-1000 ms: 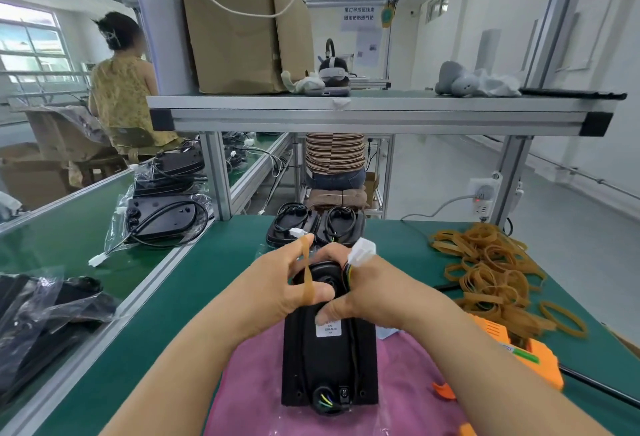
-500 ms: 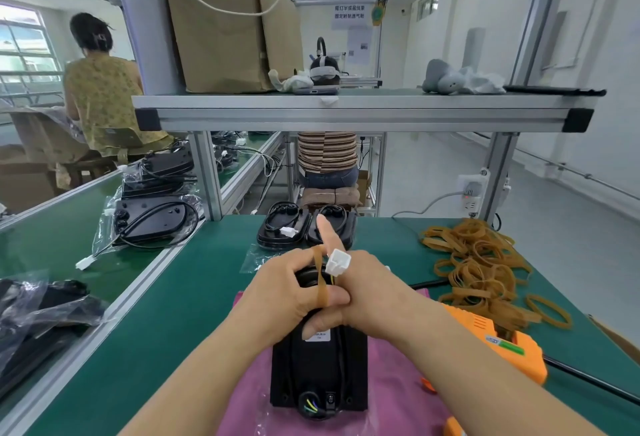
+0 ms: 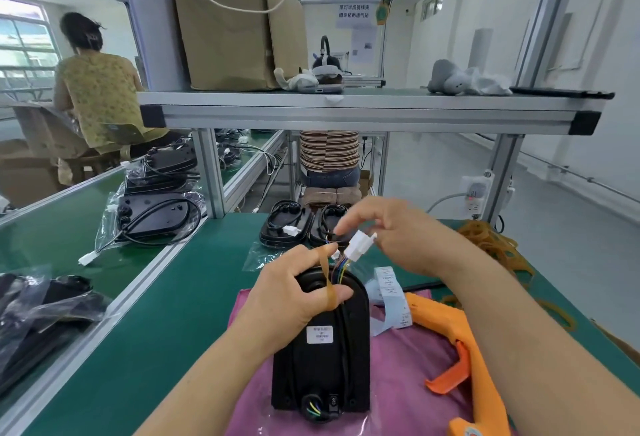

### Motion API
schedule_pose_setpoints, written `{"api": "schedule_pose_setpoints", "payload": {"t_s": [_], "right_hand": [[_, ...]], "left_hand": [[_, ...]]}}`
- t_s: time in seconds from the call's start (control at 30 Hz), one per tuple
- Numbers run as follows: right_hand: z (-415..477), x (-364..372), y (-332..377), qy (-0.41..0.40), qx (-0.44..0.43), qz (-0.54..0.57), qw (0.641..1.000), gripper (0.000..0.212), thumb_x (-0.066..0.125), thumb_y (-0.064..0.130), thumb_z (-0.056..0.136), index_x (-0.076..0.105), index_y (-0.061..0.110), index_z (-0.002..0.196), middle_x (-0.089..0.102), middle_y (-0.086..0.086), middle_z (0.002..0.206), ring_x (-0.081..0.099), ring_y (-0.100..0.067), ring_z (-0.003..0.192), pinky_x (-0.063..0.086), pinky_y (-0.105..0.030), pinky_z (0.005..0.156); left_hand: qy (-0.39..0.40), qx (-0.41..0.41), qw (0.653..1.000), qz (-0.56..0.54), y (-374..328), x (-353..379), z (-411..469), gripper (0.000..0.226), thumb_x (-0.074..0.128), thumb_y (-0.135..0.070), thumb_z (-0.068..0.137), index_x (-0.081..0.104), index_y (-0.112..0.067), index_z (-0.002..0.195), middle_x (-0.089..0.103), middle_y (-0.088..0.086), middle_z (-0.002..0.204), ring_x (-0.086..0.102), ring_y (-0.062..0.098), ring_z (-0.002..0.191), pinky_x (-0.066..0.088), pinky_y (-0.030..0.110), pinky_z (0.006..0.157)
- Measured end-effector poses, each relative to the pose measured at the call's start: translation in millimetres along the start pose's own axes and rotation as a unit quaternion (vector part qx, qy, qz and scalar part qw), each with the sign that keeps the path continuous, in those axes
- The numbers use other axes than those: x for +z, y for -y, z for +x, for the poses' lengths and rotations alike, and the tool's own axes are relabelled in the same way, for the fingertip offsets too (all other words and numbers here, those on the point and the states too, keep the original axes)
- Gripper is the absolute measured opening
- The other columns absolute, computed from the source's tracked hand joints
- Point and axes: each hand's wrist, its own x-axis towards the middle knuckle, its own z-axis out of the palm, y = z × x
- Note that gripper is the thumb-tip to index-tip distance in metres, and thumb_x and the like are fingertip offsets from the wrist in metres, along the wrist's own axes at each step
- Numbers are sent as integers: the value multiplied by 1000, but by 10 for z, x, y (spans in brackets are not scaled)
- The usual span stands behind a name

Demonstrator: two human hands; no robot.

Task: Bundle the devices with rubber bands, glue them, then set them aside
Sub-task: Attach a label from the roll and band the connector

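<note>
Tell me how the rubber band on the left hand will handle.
The rubber band looks stretchy: it runs taut from fingertip to thumb of the left hand. Likely floppy and light once released, like the slack loops in the pile.

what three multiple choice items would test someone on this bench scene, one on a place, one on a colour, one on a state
1. Where does the orange glue gun lie?
A. on the upper shelf
B. inside the paper bag
C. on the bench, right of the black device

2. What colour is the cloth under the black device?
A. pink
B. white
C. blue

3. What state is the rubber band in?
A. lying loose in the pile
B. stretched between the forefinger and thumb of the left hand
C. wrapped round the glue gun

Answers:
1 C, since the gun lies beside the device's right edge.
2 A, since pink fabric shows round the device.
3 B, since the band runs taut from fingertip to thumb over the device's top.
</note>
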Motion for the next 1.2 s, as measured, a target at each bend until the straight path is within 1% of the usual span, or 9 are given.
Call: {"api": "schedule_pose_setpoints", "payload": {"t_s": [0.03,0.1,0.2,0.43,0.63,0.8,1.03,1.13,1.2], "right_hand": [[28,41,20,-5,-27,15,1000,39,56,-6,90,73,26,103,61,8,109,58,0,103,48,-23,93],[63,119,84,44,-77,17,996,27,67,1,87,75,22,100,57,12,101,55,8,93,46,-13,82],[128,142,121,90,-100,21,991,21,72,12,86,76,23,103,52,14,103,52,10,93,41,-5,82],[87,137,211,95,-107,-45,989,10,71,18,81,68,28,81,45,15,112,50,0,102,41,-19,88],[63,123,333,92,-131,-218,963,24,67,12,85,70,31,99,32,12,148,36,-12,132,38,-40,105],[111,138,382,99,-150,-338,924,18,65,20,87,64,35,95,40,10,126,35,-11,121,32,-38,102],[173,67,433,150,-137,-430,880,19,49,26,97,45,30,79,36,7,89,35,-15,95,36,-35,87],[261,-20,510,173,-182,-501,828,17,47,22,99,58,24,86,40,7,90,41,-19,100,45,-37,85],[303,-128,586,175,-210,-494,825,22,48,13,95,58,20,77,50,4,94,46,-20,103,49,-37,83]], "left_hand": [[4,-1,1000,-5,-4,0,-4,54,80,-43,63,68,-41,116,60,-5,88,60,1,80,43,7,71],[10,-3,1000,-11,-14,-6,-4,39,80,-41,65,72,-37,102,63,-8,88,62,1,81,44,8,70],[22,-1,999,-28,-17,-14,-9,42,82,-32,70,70,-37,110,70,-15,102,65,-1,95,45,8,80],[11,0,1000,-19,-13,-2,-11,27,81,-34,71,70,-33,96,66,-4,94,63,10,84,49,19,71],[13,-16,999,-24,-5,7,14,28,84,-27,74,69,-24,98,70,-1,94,66,14,86,53,31,78],[11,14,1000,-11,-30,-14,-17,23,82,-31,69,68,-36,85,63,-10,83,59,0,72,43,10,64],[12,39,999,7,-72,-16,-40,33,83,-23,71,61,-47,72,54,-18,73,52,-2,65,38,7,61],[13,40,999,14,-96,-28,-59,38,84,-23,72,64,-54,78,58,-20,78,57,-4,73,40,5,66],[19,35,999,19,-120,-34,-57,30,84,-27,73,68,-49,85,60,-18,84,59,-4,79,40,4,69]]}}
